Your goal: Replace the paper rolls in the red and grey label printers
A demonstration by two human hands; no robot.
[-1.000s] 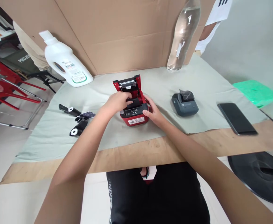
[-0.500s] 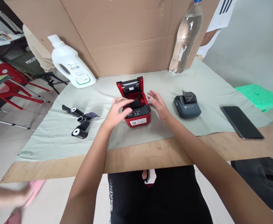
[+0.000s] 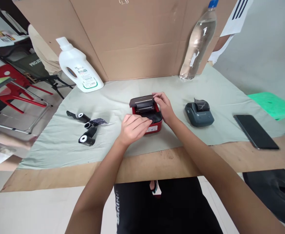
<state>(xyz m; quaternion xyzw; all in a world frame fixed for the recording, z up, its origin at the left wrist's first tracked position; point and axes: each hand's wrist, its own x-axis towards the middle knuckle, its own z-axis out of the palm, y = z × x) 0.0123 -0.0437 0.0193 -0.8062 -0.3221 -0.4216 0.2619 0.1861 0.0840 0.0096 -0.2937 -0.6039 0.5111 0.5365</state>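
Observation:
A small red and black label printer (image 3: 155, 128) stands on the cloth in front of me, its hinged lid (image 3: 142, 100) part-way down. My right hand (image 3: 165, 107) curls its fingers over the lid's right edge. Across the printer's front lies my left hand (image 3: 135, 129), fingers pressed together on the black paper (image 3: 151, 116) that comes from inside; its fingertips are partly hidden. To the left lie several black paper rolls (image 3: 86, 139), one with a loose crumpled strip. A dark grey printer (image 3: 199, 114) with black paper sticking out of its top sits to the right.
A white jug (image 3: 80, 70) and a clear water bottle (image 3: 198, 45) lean against a cardboard panel (image 3: 137, 42) behind. A black phone (image 3: 256, 131) lies near the right front edge. A green stool (image 3: 272, 105) stands beyond the table. Parts of other people show at both sides.
The printer's lid has come down from upright to part-way closed. My right hand has moved onto its edge. My left hand has shifted right and down to the printer's front.

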